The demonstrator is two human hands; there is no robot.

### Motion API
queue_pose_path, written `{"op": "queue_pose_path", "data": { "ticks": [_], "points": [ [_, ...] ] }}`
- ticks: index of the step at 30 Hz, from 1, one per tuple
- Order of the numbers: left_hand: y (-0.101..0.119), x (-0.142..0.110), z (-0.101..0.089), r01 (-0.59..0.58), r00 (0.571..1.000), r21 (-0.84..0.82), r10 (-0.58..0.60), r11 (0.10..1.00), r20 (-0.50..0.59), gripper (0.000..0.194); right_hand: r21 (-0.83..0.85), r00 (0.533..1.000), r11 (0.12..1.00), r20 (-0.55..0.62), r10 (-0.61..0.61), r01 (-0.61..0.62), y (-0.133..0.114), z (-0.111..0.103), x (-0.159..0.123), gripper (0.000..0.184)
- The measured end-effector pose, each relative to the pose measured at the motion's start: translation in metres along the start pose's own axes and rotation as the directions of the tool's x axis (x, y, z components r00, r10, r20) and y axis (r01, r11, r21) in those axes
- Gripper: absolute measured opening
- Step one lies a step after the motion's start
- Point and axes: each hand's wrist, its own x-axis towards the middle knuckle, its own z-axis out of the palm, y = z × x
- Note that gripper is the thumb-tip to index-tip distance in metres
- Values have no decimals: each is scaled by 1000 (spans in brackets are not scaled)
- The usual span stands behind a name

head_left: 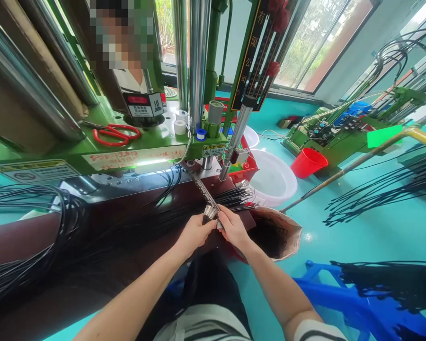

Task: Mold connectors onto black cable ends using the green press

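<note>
Both hands meet at the front edge of the dark maroon machine table (135,222), just below the green vertical moulding press (135,142). Left hand (195,233) pinched shut on the near end of a small silvery metal connector strip (210,212); right hand (233,227) closed on the same piece from the other side, fingertips touching it. Strip itself running on as a narrow metal bar (200,187) up toward the press columns. Bundle of thin black cables (230,198) fanned across the table just beyond the fingers, bare tips pointing right.

To do this step well: keep the grip close to the metal ends, not out on the cable, so nothing bends at the joint. Steady with the left, work with the right, small motions only. Hold the piece level with the bar and in line with it; a twist would likely strain the thin wires. Keep wrists low on the table edge for support. Mind the loose loops of black cable (31,227) at the left, easily snagged by a forearm. Brown paper sack (287,232) open just right of the hands, touching the table side; red-handled scissors (115,134) on the press ledge, well apart.
</note>
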Motion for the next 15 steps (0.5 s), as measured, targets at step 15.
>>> {"op": "queue_pose_path", "data": {
  "ticks": [15],
  "points": [
    [2,4,-2,6,997,-136,-17,991,-79,31,159,995,985,-64,79,-68,-3,-1,-1,50]
  ]
}}
